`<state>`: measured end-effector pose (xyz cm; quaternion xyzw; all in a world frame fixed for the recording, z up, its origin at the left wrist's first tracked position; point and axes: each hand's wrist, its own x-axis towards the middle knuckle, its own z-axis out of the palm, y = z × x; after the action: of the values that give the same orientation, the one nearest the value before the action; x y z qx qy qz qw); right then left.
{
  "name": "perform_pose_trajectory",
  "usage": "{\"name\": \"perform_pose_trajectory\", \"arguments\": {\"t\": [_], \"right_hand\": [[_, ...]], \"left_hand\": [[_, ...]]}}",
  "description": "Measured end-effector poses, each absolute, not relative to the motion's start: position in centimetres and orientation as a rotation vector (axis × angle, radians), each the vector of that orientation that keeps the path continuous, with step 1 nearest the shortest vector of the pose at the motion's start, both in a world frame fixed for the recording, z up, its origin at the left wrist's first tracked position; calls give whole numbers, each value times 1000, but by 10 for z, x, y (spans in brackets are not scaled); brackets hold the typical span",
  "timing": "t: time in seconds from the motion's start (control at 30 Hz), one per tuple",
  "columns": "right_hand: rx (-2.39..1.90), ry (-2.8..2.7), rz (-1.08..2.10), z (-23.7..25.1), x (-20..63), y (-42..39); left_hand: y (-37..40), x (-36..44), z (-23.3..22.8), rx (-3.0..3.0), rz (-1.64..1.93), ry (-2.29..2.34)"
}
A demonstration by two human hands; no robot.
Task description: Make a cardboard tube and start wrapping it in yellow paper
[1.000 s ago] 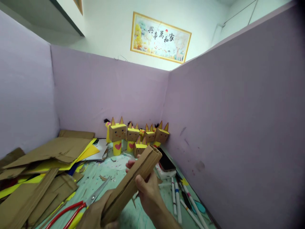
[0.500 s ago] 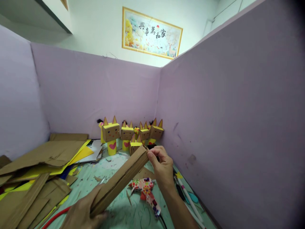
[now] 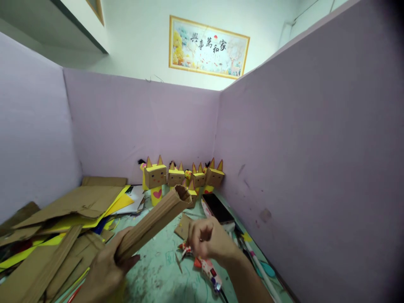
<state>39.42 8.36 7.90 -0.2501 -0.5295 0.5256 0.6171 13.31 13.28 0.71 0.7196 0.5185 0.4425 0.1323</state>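
Note:
My left hand [image 3: 104,271] grips the lower end of a long rolled strip of brown corrugated cardboard [image 3: 151,223], which slants up and to the right; its hollow top end faces the back. My right hand [image 3: 210,240] is off the cardboard, low over the green mat, its fingers loosely curled and blurred with nothing in them. Just under it lies a glue gun with a colourful patterned body [image 3: 205,265]. A small flat cardboard piece [image 3: 182,226] lies left of the right hand.
Several cardboard cat figures with yellow bodies [image 3: 154,176] stand in the back corner. A dark phone [image 3: 217,208] lies near the right purple partition [image 3: 299,168]. Cardboard sheets [image 3: 78,200] and yellow paper [image 3: 118,204] pile up at left. Markers [image 3: 257,263] lie at right.
My right hand let go of the cardboard's top end and dropped toward the glue gun. The left hand alone now holds the cardboard, and its top end shows open.

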Motion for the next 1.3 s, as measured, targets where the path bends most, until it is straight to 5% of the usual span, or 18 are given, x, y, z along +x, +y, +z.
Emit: {"name": "perform_pose_trajectory", "arguments": {"t": [0.37,0.8,1.3], "right_hand": [[-563,-711,1211,56,348,86],[-609,-251,1243,47,376,108],[-727,-342,1257,38,381,108]], "left_hand": [[110,145,8,2272,825,1320],[100,143,27,1820,1302,923],[86,150,31,1682,1403,814]]}}
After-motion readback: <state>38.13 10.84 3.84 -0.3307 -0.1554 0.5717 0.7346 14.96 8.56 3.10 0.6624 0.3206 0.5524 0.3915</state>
